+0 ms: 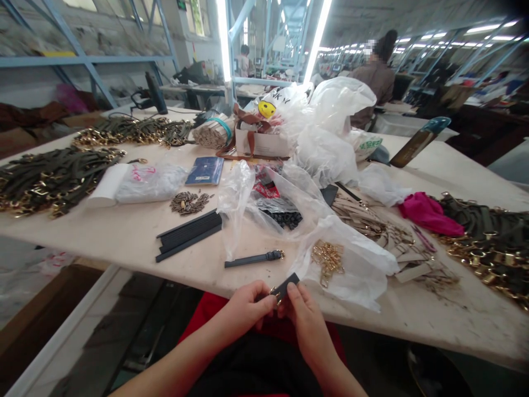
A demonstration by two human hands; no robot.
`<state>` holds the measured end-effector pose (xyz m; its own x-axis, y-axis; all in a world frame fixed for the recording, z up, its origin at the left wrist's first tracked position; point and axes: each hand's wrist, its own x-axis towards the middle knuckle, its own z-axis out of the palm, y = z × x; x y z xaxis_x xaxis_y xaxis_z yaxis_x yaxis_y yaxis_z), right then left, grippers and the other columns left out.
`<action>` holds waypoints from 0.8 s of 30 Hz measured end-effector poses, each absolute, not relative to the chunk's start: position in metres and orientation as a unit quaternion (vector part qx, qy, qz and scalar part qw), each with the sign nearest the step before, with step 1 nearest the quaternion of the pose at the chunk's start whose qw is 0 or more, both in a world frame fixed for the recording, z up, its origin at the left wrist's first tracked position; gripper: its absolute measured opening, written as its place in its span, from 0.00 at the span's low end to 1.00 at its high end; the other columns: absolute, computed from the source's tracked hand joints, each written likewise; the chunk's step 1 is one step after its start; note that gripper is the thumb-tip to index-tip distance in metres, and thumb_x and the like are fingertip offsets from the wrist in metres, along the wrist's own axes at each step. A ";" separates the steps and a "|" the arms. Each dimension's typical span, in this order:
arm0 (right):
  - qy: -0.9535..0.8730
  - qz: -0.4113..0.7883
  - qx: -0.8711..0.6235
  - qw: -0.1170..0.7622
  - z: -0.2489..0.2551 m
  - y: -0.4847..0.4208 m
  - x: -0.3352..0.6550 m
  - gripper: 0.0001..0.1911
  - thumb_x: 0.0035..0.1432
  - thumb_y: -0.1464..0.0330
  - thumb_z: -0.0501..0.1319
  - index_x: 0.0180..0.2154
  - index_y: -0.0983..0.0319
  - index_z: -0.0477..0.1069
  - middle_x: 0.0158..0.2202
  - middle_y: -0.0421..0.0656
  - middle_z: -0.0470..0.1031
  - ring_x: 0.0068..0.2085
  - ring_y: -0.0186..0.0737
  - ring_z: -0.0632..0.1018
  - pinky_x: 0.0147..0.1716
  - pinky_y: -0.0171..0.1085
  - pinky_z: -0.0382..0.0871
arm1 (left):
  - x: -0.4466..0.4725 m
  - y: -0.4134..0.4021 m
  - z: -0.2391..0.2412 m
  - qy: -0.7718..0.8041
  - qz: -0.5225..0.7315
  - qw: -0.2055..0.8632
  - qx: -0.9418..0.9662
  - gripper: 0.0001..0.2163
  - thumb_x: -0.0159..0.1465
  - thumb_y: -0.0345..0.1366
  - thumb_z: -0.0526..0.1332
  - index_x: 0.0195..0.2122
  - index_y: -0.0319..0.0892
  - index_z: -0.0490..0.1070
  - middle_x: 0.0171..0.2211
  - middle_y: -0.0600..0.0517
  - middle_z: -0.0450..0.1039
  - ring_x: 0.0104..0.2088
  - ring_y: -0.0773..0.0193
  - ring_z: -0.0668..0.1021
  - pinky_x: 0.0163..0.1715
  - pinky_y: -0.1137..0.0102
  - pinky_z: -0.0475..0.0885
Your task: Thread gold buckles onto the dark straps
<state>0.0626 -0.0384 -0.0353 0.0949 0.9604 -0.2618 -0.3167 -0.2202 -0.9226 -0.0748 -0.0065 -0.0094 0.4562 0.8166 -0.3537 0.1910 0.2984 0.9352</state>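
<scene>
At the table's front edge, a short dark strap [287,284] with a gold buckle [276,295] is held between both hands. My left hand [252,303] pinches the buckle end with thumb and fingers. On the strap's other side, my right hand [301,306] grips it, thumb on top; the fingers beneath are partly hidden. Just beyond lies a finished-looking dark strap with a gold buckle [254,259]. A stack of plain dark strips [189,236] sits to its left. Gold buckles [328,260] are heaped on a clear plastic sheet [363,270] to the right.
An open plastic bag holds small black pieces [285,219]. Sunflower seeds [189,203] and a blue booklet [205,171] lie further back. Bundled green straps [53,179] fill the left, beige straps [384,231] and a magenta cloth [430,214] the right. A bottle [419,142] stands tilted.
</scene>
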 end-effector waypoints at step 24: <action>-0.394 0.580 -0.464 0.542 -0.030 -0.037 0.061 0.10 0.50 0.61 0.62 0.29 0.61 0.69 0.23 0.36 0.69 0.25 0.34 0.68 0.27 0.34 0.63 | -0.083 -0.004 -0.012 0.435 0.272 0.652 0.558 0.11 0.55 0.42 0.59 0.28 0.37 0.64 0.24 0.53 0.70 0.27 0.67 0.71 0.27 0.73 0.64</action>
<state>0.0608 -0.0374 -0.0301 0.0174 0.9938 -0.1100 -0.2627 -0.1016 -0.9595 -0.0834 -0.0042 -0.0119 0.4731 0.8404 -0.2643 0.1312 0.2294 0.9645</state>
